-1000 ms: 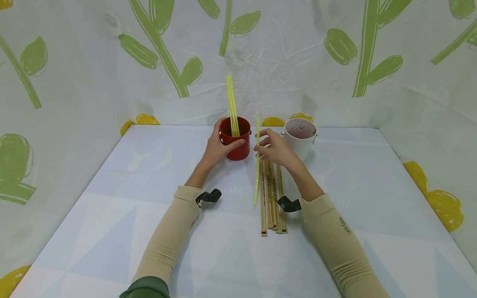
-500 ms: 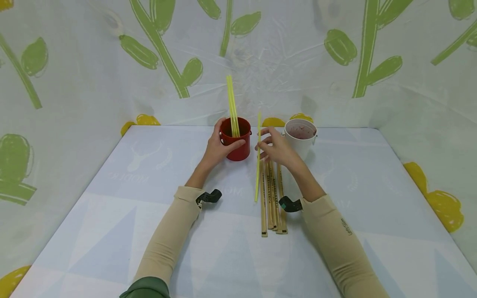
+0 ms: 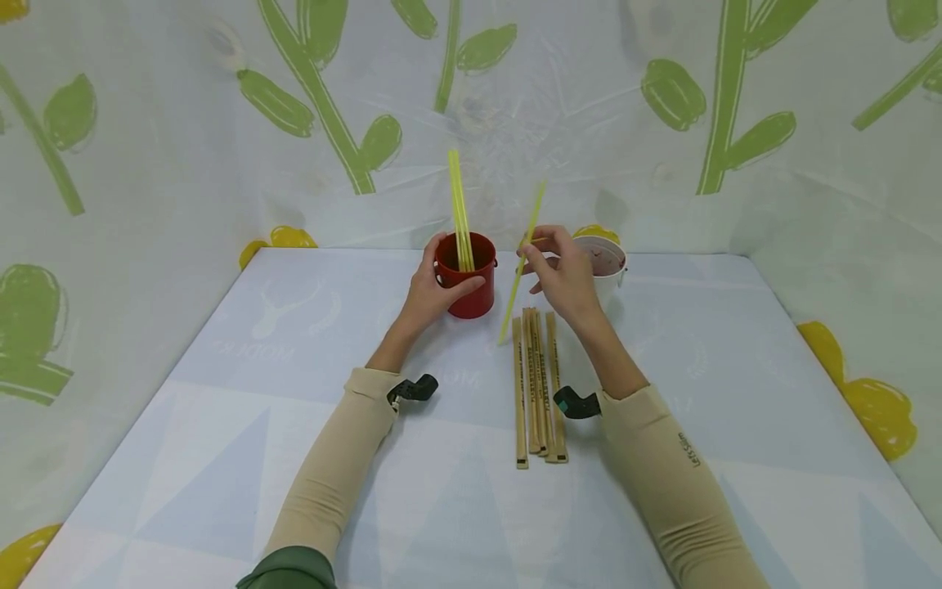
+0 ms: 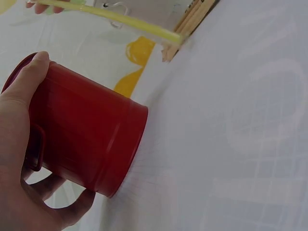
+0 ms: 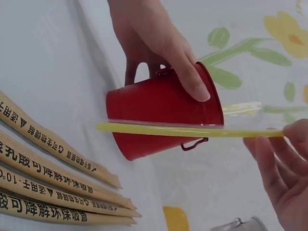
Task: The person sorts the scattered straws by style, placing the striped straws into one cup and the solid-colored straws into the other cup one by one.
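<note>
In the head view my left hand [image 3: 427,293] holds a small red bucket [image 3: 472,306] upright on the table, thumb and fingers spread around its side. Several yellow straws [image 3: 459,209] lean inside it, their tops well above the rim. My right hand [image 3: 570,274] pinches another yellow straw [image 3: 514,288] between thumb and fingers. That straw hangs at a slant, just right of the bucket. The right wrist view has the gripped straw [image 5: 192,131] crossing in front of the red bucket [image 5: 154,103], pinched close to one end.
Several paper straw wrappers [image 3: 540,384] with printed writing lie side by side on the table [image 3: 441,491], below my right hand. A white bucket [image 3: 610,286] stands behind that hand, partly covered by it. A patterned curtain [image 3: 559,123] rises behind the table's far edge.
My right hand has risen and shifted slightly right with the straw, which now tilts with its top to the right. My left hand and the red bucket have stayed in place.
</note>
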Demonstrator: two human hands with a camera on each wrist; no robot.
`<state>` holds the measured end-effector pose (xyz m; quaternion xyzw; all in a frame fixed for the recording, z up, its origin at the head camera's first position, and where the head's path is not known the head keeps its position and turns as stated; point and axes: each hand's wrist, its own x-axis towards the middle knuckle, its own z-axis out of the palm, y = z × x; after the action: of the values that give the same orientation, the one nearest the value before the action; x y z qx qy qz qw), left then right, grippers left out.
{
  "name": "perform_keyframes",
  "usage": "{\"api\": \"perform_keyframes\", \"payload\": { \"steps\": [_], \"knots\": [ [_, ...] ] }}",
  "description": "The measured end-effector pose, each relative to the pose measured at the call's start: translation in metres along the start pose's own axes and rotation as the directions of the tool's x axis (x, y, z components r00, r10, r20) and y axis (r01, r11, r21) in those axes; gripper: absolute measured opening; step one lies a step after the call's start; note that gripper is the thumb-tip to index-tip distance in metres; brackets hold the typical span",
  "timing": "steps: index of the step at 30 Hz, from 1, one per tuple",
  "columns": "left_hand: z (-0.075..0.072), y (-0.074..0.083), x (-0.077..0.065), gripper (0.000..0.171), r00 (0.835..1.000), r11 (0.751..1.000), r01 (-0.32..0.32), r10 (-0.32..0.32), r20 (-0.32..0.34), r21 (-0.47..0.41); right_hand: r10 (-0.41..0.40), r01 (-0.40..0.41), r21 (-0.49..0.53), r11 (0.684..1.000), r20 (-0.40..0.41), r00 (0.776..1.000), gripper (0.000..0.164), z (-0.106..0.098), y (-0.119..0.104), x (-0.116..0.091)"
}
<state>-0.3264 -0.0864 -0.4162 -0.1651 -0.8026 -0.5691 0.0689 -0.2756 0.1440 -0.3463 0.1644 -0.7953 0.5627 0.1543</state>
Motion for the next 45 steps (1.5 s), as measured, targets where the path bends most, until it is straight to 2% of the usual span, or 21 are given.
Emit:
{"api": "perform_keyframes", "payload": {
  "steps": [3,8,12,15,18,25,30,37,45],
  "knots": [
    [0.0,0.004,-0.002,0.083,1.0,1.0,0.013,-0.013,0.015,-0.015,-0.004,0.006,0.037,0.999,-0.054,0.999,0.027,-0.001,-0.011,-0.003],
    [-0.004,0.026,-0.01,0.083,0.999,0.999,0.017,-0.016,0.044,-0.034,-0.016,0.023,0.065,0.998,-0.106,0.994,0.026,-0.002,-0.032,-0.006],
    [-0.007,0.036,-0.015,0.082,0.999,1.0,0.012,-0.011,0.046,-0.028,-0.048,0.064,0.099,0.993,-0.16,0.986,0.027,-0.002,-0.032,0.003],
    [-0.008,0.039,-0.015,0.082,0.999,1.0,0.007,-0.005,0.048,-0.029,-0.105,0.125,0.093,0.988,-0.198,0.974,0.027,-0.002,-0.029,0.014],
    [-0.008,0.037,-0.015,0.082,0.999,0.999,0.004,-0.002,0.051,-0.034,-0.16,0.172,0.04,0.984,-0.213,0.964,0.028,-0.003,-0.033,0.025],
    [-0.007,0.036,-0.014,0.084,0.998,1.0,0.015,-0.013,0.053,-0.027,-0.248,0.249,-0.029,0.968,-0.241,0.938,0.026,-0.004,-0.076,0.04],
    [-0.008,0.036,-0.013,0.084,0.998,0.999,0.035,-0.034,0.056,-0.018,-0.298,0.298,-0.042,0.954,-0.252,0.92,0.027,-0.003,-0.085,0.055],
    [-0.008,0.036,-0.013,0.086,0.997,0.998,0.058,-0.056,0.06,-0.017,-0.282,0.283,-0.03,0.959,-0.225,0.933,0.026,0.006,-0.098,0.057],
    [-0.009,0.037,-0.014,0.087,0.997,0.998,0.057,-0.056,0.054,-0.022,-0.263,0.261,-0.038,0.965,-0.187,0.946,0.027,0.014,-0.087,0.062]
  ]
}}
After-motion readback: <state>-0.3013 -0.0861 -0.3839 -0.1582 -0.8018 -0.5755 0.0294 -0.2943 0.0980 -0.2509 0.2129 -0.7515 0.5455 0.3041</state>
